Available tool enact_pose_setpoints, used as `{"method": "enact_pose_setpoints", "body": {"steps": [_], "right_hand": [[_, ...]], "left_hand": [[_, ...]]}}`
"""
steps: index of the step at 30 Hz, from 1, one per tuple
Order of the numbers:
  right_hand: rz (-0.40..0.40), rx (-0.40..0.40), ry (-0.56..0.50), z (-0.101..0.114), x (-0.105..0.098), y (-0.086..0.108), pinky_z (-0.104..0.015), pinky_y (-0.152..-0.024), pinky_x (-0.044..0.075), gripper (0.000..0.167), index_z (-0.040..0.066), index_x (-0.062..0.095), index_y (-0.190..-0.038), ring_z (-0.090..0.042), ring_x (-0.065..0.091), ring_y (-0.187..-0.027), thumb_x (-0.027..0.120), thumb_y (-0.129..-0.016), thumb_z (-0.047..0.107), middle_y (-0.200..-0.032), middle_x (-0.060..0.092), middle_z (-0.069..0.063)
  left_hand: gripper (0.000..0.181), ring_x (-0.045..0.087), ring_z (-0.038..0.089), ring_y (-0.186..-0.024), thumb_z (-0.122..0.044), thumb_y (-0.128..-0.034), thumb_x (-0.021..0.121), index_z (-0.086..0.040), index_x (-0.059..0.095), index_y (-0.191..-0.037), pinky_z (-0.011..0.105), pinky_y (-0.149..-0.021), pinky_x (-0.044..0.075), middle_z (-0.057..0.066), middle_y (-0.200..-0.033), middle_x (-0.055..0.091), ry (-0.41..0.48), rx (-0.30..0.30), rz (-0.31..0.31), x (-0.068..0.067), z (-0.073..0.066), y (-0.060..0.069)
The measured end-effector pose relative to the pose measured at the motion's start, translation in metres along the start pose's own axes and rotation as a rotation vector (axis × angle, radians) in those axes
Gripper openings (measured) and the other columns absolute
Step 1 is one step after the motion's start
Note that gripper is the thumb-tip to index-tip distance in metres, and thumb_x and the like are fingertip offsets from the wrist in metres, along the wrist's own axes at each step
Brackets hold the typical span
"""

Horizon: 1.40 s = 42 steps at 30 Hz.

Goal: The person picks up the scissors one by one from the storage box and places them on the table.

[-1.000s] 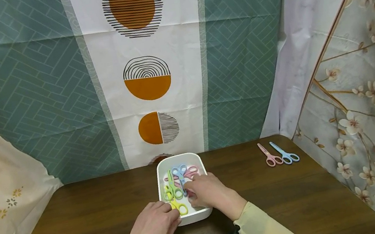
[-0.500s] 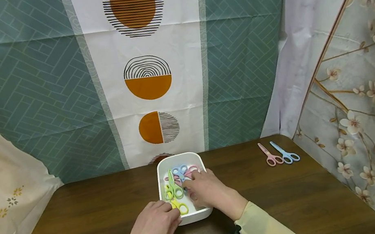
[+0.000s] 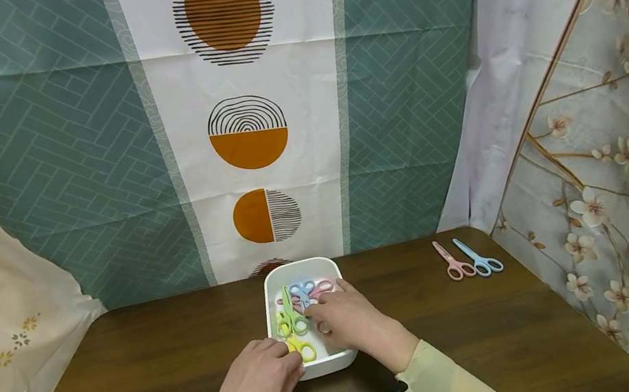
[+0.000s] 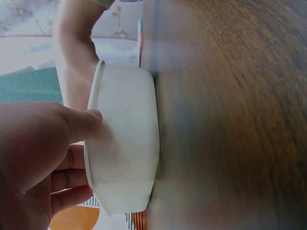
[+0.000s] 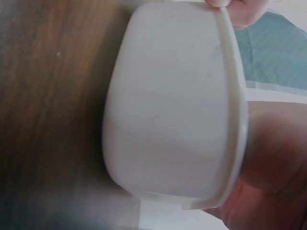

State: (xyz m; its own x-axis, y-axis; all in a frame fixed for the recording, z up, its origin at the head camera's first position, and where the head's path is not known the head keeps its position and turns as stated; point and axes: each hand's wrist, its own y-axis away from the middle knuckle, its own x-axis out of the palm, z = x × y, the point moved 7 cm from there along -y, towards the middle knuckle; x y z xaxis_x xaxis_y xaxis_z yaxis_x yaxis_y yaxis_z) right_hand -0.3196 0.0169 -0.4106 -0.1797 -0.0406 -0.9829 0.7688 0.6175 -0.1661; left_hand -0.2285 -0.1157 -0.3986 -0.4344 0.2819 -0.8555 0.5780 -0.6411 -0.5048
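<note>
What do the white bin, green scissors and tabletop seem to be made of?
White bin: probably satin plastic; smooth wall, rounded corners, thin lip.
Green scissors: likely plastic, green on handles and blades; finish too small to judge.
Tabletop: wood or wood-look laminate; brown streaked grain, faint sheen.

The right hand (image 3: 352,318) hides part of the tray (image 3: 327,366) and whatever lies beneath its fingers (image 3: 322,309).

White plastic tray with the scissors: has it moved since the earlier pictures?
No: in the head view, the white plastic tray shows no shift relative to the far edge of the dark brown wooden table.
</note>
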Motion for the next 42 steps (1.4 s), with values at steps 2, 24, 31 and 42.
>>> {"method": "enact_pose_setpoints", "body": {"steps": [2, 24, 31, 42], "right_hand": [[-0.001, -0.006, -0.006, 0.000, -0.003, 0.002, -0.056, -0.122, 0.040, 0.029, 0.023, 0.079, -0.122, -0.016, 0.068, -0.106, 0.086, -0.094, 0.025, -0.097, 0.074, 0.006], [-0.004, -0.019, -0.021, -0.007, -0.023, 0.021, -0.048, -0.120, 0.042, 0.040, 0.017, 0.081, -0.130, -0.018, 0.064, -0.098, 0.088, -0.091, 0.024, -0.096, 0.071, 0.002], [-0.071, -0.030, -0.031, -0.012, -0.035, 0.030, -0.053, -0.121, 0.043, 0.018, 0.018, 0.081, -0.100, -0.020, 0.069, -0.100, 0.092, -0.086, 0.021, -0.094, 0.067, 0.004], [-0.203, -0.032, -0.053, -0.026, -0.044, 0.043, -0.054, -0.121, 0.043, 0.026, 0.016, 0.078, -0.106, -0.023, 0.069, -0.107, 0.093, -0.085, 0.018, -0.104, 0.071, -0.001]], "left_hand": [[0.027, 0.064, 0.016, -0.082, -0.022, -0.0926, 0.088, -0.025, 0.064, -0.079, 0.038, -0.079, 0.054, -0.011, -0.079, 0.061, 0.001, 0.001, -0.002, 0.000, 0.000, 0.000], [0.029, 0.064, 0.016, -0.081, -0.023, -0.0919, 0.088, -0.024, 0.063, -0.078, 0.039, -0.081, 0.055, -0.011, -0.078, 0.060, -0.002, 0.009, -0.020, 0.000, -0.001, 0.002], [0.029, 0.064, 0.016, -0.081, -0.023, -0.0922, 0.088, -0.024, 0.063, -0.078, 0.038, -0.080, 0.054, -0.011, -0.078, 0.060, -0.003, 0.007, -0.017, 0.000, -0.001, 0.001], [0.025, 0.064, 0.016, -0.082, -0.023, -0.0937, 0.087, -0.024, 0.066, -0.081, 0.039, -0.081, 0.055, -0.011, -0.080, 0.063, 0.007, -0.011, 0.034, 0.002, 0.001, 0.000]]}}
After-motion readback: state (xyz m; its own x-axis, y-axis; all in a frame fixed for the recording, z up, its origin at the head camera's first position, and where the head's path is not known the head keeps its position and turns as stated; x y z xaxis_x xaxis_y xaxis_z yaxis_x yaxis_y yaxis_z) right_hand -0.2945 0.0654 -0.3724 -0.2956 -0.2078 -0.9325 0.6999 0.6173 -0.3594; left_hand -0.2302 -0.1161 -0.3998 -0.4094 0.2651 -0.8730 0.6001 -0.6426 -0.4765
